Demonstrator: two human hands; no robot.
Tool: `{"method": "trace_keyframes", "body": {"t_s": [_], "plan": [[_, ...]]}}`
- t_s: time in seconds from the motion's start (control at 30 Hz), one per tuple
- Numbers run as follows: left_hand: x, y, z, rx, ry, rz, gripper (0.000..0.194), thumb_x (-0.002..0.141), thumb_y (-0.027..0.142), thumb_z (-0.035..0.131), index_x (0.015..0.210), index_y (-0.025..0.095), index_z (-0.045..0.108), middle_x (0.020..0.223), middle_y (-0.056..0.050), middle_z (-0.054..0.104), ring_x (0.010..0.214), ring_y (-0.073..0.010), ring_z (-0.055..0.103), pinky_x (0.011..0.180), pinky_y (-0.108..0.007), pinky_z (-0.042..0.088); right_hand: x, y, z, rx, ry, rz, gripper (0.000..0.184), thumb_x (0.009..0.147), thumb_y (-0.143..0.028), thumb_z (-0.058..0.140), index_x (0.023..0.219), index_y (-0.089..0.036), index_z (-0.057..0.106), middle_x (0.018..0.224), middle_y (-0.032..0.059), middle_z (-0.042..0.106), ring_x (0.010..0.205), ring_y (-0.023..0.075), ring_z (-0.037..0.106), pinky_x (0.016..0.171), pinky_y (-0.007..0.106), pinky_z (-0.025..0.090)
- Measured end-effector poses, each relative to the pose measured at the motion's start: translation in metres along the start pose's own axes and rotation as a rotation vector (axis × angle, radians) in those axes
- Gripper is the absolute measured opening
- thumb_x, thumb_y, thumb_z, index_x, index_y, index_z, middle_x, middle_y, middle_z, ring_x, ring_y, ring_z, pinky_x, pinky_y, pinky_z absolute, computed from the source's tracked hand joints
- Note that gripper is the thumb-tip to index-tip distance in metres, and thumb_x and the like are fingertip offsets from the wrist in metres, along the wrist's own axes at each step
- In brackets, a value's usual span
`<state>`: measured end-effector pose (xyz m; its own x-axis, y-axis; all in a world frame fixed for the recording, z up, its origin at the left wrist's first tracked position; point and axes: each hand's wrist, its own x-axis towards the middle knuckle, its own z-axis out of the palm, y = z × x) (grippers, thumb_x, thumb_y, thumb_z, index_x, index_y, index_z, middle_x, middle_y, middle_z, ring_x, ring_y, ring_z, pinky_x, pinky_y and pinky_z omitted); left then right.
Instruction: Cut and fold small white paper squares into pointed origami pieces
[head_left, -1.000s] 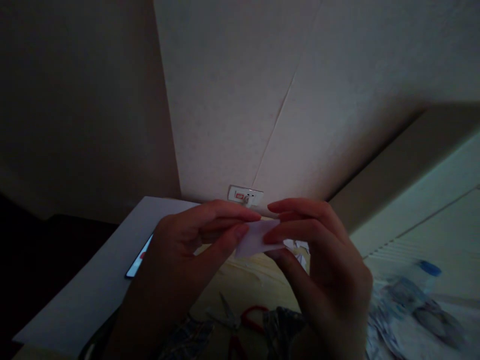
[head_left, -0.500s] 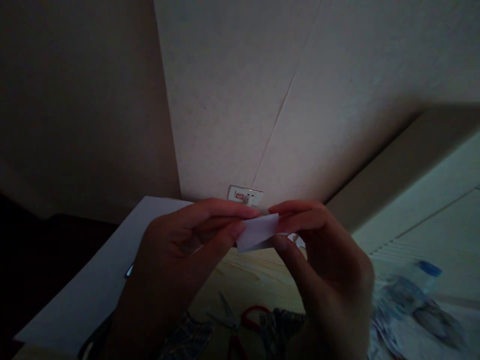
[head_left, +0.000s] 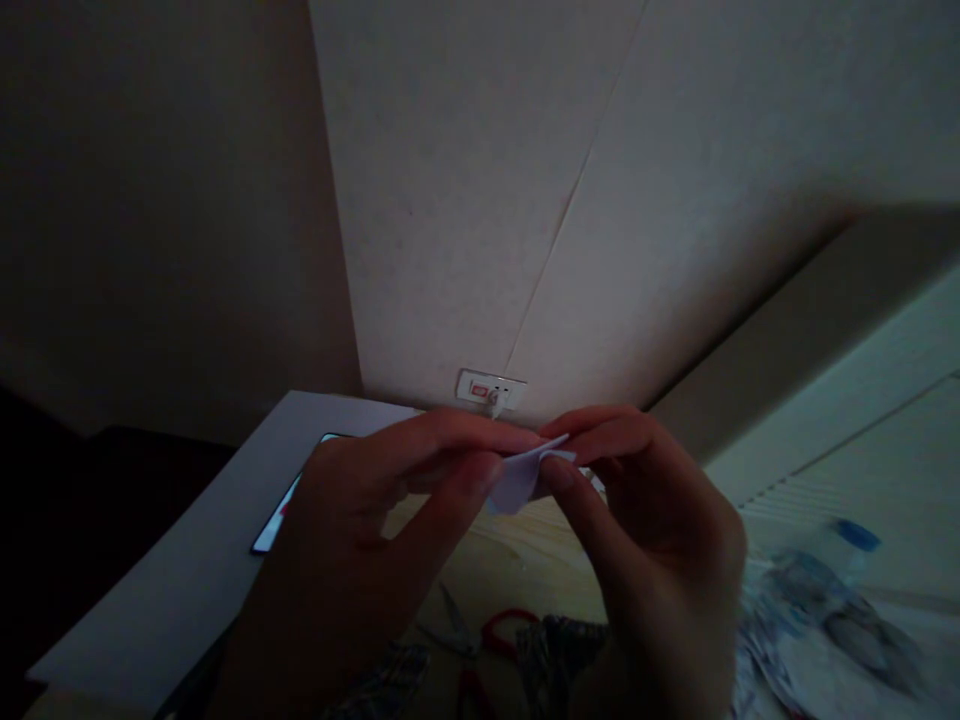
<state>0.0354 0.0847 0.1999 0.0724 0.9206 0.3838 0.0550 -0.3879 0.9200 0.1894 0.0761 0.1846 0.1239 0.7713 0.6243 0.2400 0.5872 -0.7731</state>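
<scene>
**Paper pinched in both hands**

I am seeing the paper (head_left: pixel 514 485) being held above the table (head_left: pixel 551 550), left hand (head_left: pixel 367 490) and right hand (head_left: pixel 667 550) clamping opposite ends between thumb and fingers, probably for control of the fold. Its long axis is running crosswise, right end tipping up. Scissors (head_left: pixel 466 642) are lying open nearer me.
</scene>
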Motion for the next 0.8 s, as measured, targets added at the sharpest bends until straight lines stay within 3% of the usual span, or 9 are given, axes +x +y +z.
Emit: {"method": "trace_keyframes", "body": {"t_s": [0.07, 0.17, 0.3, 0.5, 0.8], "plan": [[-0.0007, 0.0003, -0.0011, -0.052, -0.012, -0.057, 0.009, 0.082, 0.029, 0.072, 0.084, 0.033, 0.08, 0.082, 0.006, 0.083, 0.076, -0.0159, 0.078, 0.069, -0.02, 0.062, 0.0006, -0.0003, 0.0015, -0.003, 0.016, 0.007, 0.017, 0.087, -0.008, 0.07, 0.081, -0.024, 0.068, 0.086, -0.0026, 0.071, 0.079, 0.0148, 0.067, 0.071, 0.028, 0.053], [0.0004, -0.0002, -0.003, -0.087, -0.102, -0.091, 0.022, 0.072, 0.022, 0.082, 0.09, 0.035, 0.079, 0.085, 0.009, 0.083, 0.077, -0.0148, 0.079, 0.068, -0.016, 0.062, 0.0006, 0.0003, 0.0026, -0.009, 0.032, 0.027, 0.017, 0.087, -0.009, 0.07, 0.08, -0.024, 0.068, 0.086, -0.0032, 0.07, 0.079, 0.0141, 0.066, 0.071, 0.028, 0.053], [0.0012, -0.0026, -0.0006, -0.025, -0.045, -0.004, 0.023, 0.078, 0.012, 0.075, 0.088, 0.033, 0.078, 0.085, 0.011, 0.082, 0.077, -0.0106, 0.078, 0.074, -0.013, 0.061, 0.0001, 0.0017, 0.0017, -0.022, 0.028, 0.03, 0.016, 0.088, -0.01, 0.07, 0.081, -0.024, 0.067, 0.089, -0.0026, 0.069, 0.081, 0.0144, 0.065, 0.072, 0.028, 0.052], [-0.0008, -0.0035, 0.0039, -0.025, 0.051, -0.028, 0.02, 0.08, 0.014, 0.071, 0.083, 0.031, 0.079, 0.083, 0.008, 0.082, 0.077, -0.0134, 0.078, 0.074, -0.017, 0.063, -0.0001, 0.002, 0.0009, -0.043, 0.013, 0.002, 0.014, 0.087, -0.011, 0.07, 0.082, -0.024, 0.068, 0.087, -0.0017, 0.068, 0.082, 0.0164, 0.065, 0.072, 0.03, 0.052], [0.0021, -0.006, 0.0008, -0.021, -0.024, -0.004, 0.027, 0.082, 0.01, 0.069, 0.085, 0.035, 0.079, 0.085, 0.012, 0.082, 0.078, -0.0107, 0.078, 0.075, -0.014, 0.062, -0.0006, 0.0004, 0.0016, -0.042, 0.041, -0.025, 0.018, 0.087, -0.008, 0.069, 0.079, -0.024, 0.067, 0.079, -0.0035, 0.065, 0.074, 0.0135, 0.06, 0.067, 0.026, 0.051]]}}
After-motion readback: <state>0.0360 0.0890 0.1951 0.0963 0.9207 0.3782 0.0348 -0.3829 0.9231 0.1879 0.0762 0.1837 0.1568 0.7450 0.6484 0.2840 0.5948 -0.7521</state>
